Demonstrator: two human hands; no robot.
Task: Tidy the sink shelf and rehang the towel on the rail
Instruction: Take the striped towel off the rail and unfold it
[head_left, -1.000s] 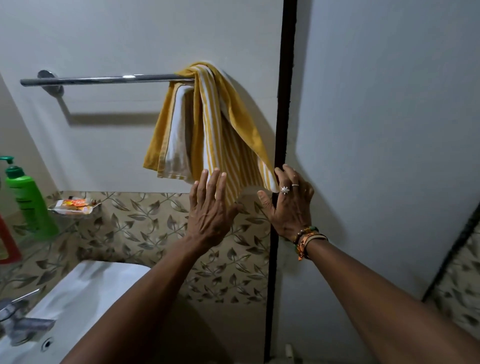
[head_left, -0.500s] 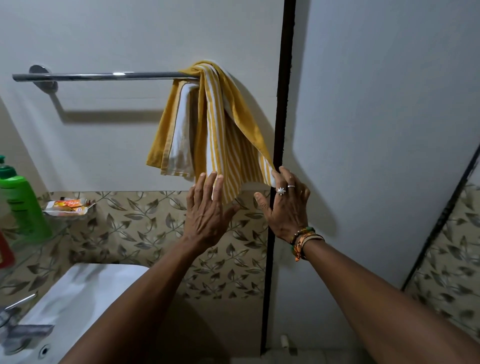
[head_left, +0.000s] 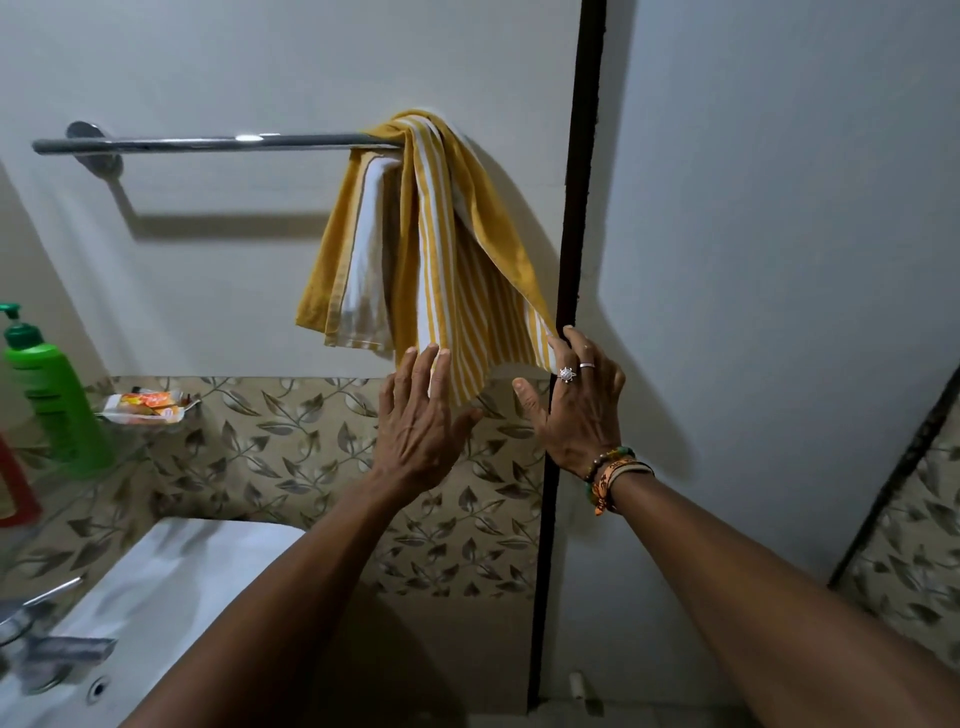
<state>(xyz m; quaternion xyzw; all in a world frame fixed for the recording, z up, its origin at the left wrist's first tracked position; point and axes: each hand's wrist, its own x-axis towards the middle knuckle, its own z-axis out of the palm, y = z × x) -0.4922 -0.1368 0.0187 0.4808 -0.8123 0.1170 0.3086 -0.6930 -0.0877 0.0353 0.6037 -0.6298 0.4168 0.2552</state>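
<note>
Head cam: bunched yellow-striped terry towel (head_left: 457, 270) on chrome rail (head_left: 208, 143); L hand (head_left: 421, 431), R hand (head_left: 576, 410) straight-fingered, apparently touching hem.

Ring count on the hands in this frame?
2, both on the right hand: an ornate ring and a plain band on the next finger. None shows on the left hand; undersides are hidden.

Head camera looks forward, slightly upward, near the wall.

Was plainly a home bathroom, shown by a white sink (head_left: 171, 582) at seven o'clock, a chrome towel rail (head_left: 208, 143) at ten with a striped yellow towel (head_left: 447, 270) at twelve, a green pump bottle (head_left: 52, 395) at nine, and leaf-patterned wall tiles (head_left: 291, 457).
</note>
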